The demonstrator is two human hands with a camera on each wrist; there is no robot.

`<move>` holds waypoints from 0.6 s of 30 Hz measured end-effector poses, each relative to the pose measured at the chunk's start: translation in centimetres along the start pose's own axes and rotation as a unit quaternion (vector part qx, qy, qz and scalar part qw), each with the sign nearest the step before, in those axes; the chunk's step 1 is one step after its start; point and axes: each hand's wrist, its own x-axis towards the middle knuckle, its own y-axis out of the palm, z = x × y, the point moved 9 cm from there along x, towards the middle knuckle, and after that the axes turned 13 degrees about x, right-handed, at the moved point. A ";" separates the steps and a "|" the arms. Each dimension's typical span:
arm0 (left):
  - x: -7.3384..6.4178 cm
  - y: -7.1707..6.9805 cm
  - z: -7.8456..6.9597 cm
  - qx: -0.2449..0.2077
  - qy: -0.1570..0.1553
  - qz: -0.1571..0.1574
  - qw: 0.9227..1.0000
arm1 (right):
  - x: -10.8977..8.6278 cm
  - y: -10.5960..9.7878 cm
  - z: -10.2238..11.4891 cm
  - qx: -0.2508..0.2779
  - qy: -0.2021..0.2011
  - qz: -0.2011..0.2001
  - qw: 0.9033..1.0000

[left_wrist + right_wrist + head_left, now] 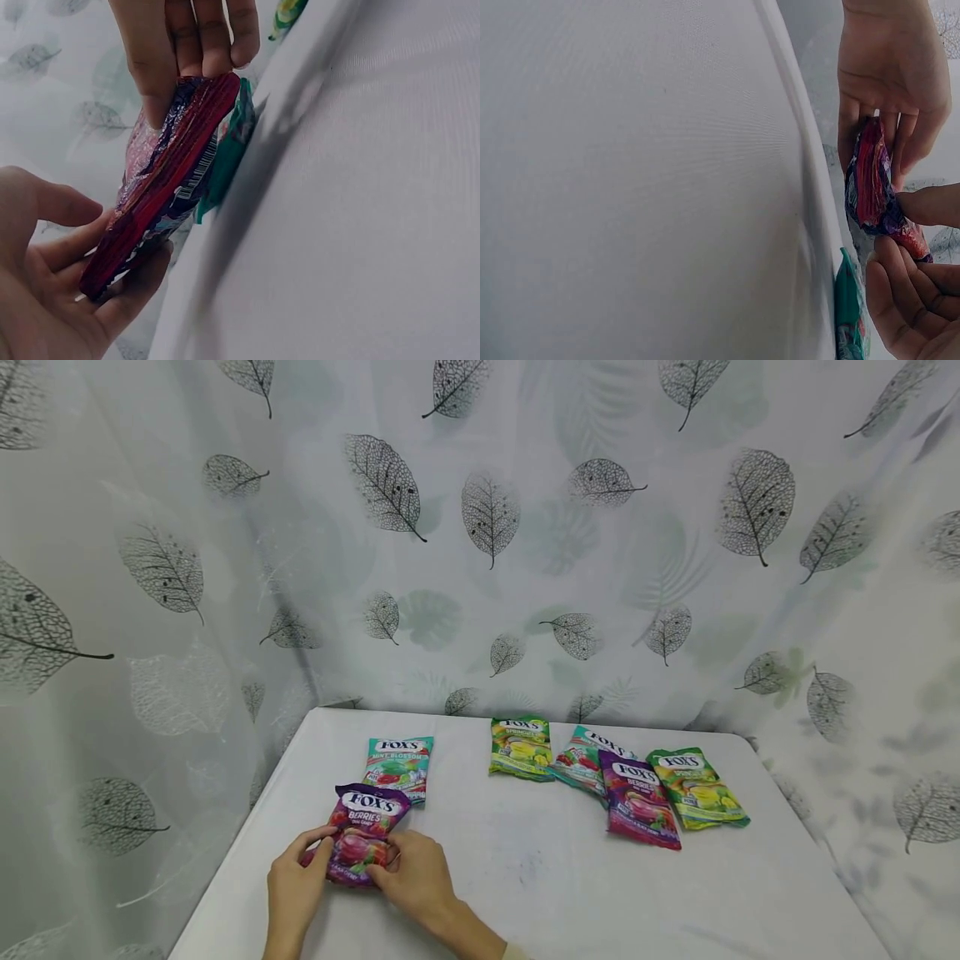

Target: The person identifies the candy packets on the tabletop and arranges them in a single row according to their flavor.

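Left hand (297, 883) at the berry bag's (364, 820) 8 o'clock, right hand (420, 870) at its 4; fingers and thumbs of both clamped on its edges. Bag tilted, apparently off the table (540, 885). Glossy skin: an uneven pinch could let it twist or slip. Hard squeezing might split it. Mint bag (399, 766) near, 1 o'clock; a low forward push could shove it. Lime bag (521, 748), 2 o'clock, well apart: little risk.
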 end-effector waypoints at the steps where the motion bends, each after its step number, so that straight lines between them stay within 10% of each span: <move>1: 0.0 -0.1 0.2 0.004 -0.001 -0.002 1.000 | 0.0 0.2 0.0 -0.003 0.000 0.001 1.000; 18: 1.0 -0.8 4.0 -0.040 -0.061 -0.011 0.997 | 0.9 3.7 0.3 -0.069 -0.003 0.045 0.997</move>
